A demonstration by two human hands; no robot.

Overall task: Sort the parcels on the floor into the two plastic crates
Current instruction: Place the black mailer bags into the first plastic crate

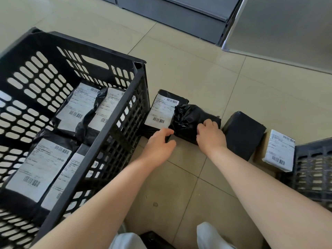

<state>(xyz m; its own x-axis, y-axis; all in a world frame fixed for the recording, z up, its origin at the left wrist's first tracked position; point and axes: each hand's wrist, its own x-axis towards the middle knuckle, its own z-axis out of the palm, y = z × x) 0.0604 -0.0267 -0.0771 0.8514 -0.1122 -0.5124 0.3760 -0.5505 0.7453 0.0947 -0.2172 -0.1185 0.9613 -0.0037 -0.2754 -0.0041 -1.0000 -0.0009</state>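
A person's right hand curls its fingers over a crumpled, glossy black plastic-wrapped parcel lying on the tiled floor beside a black slatted crate, while the left hand, fingers loosely spread, touches its near edge.

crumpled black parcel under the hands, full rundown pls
The crumpled black parcel is a bundle wrapped in glossy black plastic film, bunched into wrinkles at its left end, with no label showing. It lies on the tiled floor, second in a row of parcels, overlapping the right edge of the labelled parcel beside the left crate. The right hand curls its fingers over the near right side; the left hand touches its near left corner. A smooth black parcel lies just to its right.
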